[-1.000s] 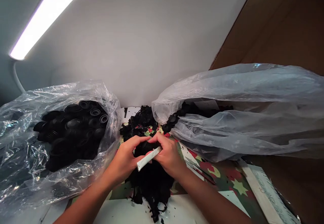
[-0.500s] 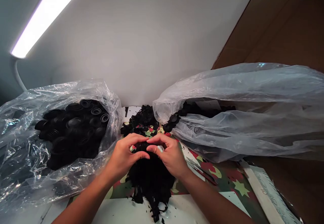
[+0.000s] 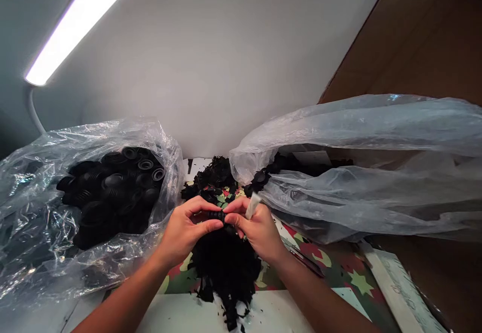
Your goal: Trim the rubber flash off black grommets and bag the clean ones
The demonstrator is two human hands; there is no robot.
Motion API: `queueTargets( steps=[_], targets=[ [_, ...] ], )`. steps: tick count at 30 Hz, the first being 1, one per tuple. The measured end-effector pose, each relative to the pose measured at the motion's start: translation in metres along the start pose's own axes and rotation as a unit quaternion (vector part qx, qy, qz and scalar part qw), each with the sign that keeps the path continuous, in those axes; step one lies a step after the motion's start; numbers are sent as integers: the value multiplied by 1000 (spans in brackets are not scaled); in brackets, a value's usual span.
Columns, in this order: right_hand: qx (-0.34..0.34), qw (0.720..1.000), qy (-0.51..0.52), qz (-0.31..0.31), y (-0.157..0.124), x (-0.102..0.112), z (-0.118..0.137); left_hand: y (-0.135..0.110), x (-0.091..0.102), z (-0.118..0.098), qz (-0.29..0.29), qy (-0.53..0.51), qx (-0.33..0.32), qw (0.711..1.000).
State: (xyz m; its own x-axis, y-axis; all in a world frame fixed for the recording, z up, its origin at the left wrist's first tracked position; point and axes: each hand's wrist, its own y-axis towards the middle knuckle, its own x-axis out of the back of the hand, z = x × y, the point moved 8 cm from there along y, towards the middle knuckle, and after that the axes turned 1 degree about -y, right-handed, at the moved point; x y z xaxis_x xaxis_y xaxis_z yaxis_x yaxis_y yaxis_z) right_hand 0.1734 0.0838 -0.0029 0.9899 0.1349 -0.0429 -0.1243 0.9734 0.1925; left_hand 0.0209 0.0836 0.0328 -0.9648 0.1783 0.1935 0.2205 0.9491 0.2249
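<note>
My left hand (image 3: 186,232) and my right hand (image 3: 256,230) meet over a heap of black scraps (image 3: 226,267). Both pinch a small black ribbed rubber part (image 3: 216,216) between thumb and fingers. My right hand also grips a short white tool (image 3: 253,205), whose end sticks up past the knuckles. Its tip is hidden by the fingers.
A clear plastic bag (image 3: 41,232) at the left holds several black ribbed parts (image 3: 113,192). A larger clear bag (image 3: 357,172) at the right holds more black parts (image 3: 259,177). More black scraps (image 3: 213,175) lie behind my hands. A patterned sheet (image 3: 331,267) covers the table. A lamp (image 3: 79,21) shines at upper left.
The white tool lay across my hands one second ago and now points up from my right hand. The black part has risen a little from the heap.
</note>
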Motion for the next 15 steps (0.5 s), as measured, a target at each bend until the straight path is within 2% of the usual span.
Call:
queueTargets(
  steps=[2,3,6,8,10,15],
  targets=[
    [83,991,-108,-5,-4,1,13,0,1,-1,-6,37,-17,999],
    [141,976,-168,-9,-7,-1,21,0,2,-1,-10,57,-26,998],
    [286,897,-335,-24,-20,-12,41,-1,3,-2,-19,113,-57,992],
    [314,858,-405,-40,-24,-17,44,-1,2,-4,-26,139,-79,987],
    [282,865,-412,-46,-21,-16,42,-3,0,-6,-30,157,-101,982],
    [139,935,-325,-41,-3,-6,23,-5,-9,-10,-23,191,-150,970]
  ],
)
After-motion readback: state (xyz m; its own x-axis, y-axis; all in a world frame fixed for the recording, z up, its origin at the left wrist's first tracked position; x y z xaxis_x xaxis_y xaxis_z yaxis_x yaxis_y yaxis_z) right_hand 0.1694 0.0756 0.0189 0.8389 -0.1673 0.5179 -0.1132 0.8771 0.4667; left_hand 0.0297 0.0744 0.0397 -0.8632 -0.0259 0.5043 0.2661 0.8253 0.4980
